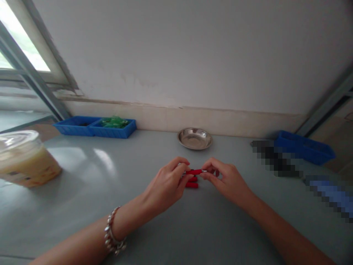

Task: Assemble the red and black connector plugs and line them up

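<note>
The left hand (165, 184) is pinching one red tube (193, 172) by its end while the right hand (224, 178) is gripping its metal tip. Two more red tubes (192, 182) are lying just below on the desk (110, 206). Beyond the hands is sitting one steel dish (194, 138).

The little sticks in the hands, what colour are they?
Red. The little sticks show best in the head view, pinched between the left hand and right hand.
</note>
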The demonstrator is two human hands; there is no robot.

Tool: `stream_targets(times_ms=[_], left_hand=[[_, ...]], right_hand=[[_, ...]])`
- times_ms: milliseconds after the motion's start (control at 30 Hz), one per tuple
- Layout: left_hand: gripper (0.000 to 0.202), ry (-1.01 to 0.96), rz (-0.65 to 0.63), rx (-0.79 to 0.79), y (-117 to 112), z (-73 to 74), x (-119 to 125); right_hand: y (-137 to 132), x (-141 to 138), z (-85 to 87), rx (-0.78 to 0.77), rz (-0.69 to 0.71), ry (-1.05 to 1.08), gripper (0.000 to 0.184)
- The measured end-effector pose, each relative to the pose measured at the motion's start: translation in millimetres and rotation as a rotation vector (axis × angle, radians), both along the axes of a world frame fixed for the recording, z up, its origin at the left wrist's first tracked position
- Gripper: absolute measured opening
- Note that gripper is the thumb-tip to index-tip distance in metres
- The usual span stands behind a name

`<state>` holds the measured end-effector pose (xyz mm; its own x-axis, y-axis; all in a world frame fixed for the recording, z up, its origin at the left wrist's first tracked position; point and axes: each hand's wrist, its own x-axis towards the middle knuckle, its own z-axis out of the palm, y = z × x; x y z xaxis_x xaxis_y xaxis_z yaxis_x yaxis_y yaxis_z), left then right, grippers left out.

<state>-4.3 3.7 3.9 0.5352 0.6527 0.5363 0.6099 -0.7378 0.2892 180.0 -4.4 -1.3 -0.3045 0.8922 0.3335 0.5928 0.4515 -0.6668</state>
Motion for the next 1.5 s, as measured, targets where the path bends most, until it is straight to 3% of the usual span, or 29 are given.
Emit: stream_targets(times_ms=[300,533,800,1033,1233,1500], left_hand=[[0.010,0.018,-0.018,0.000,1.0,-1.5,-1.8],[0.007,0.055,-0.067,-0.048,0.2,1.1,-1.6],[0.017,0.343,-0.175,-0.200,-4.5,11.5,-2.8],[0.018,0.435,-0.032,-0.199,2.7,6.8,-3.4],[0.012,0.501,-0.031,-0.200,4.5,2.9,-4.4],[0.014,0.522,-0.023,-0.217,2.3,5.1,-3.9]], right_hand=[[-2.4,-0.9,2.4,-0.013,0.022,-0.090,0.019],[-3.0,0.5,8.5,-0.016,0.029,-0.092,0.013],[-4.4,6.5,13.1,-0.113,0.151,-0.260,0.004],[-6.3,4.6,4.3,-0.152,0.209,-0.332,0.005],[-8.1,0.0,-1.3,-0.176,0.219,-0.360,0.008],[-9.2,1.3,4.5,-0.225,0.187,-0.383,0.019]])
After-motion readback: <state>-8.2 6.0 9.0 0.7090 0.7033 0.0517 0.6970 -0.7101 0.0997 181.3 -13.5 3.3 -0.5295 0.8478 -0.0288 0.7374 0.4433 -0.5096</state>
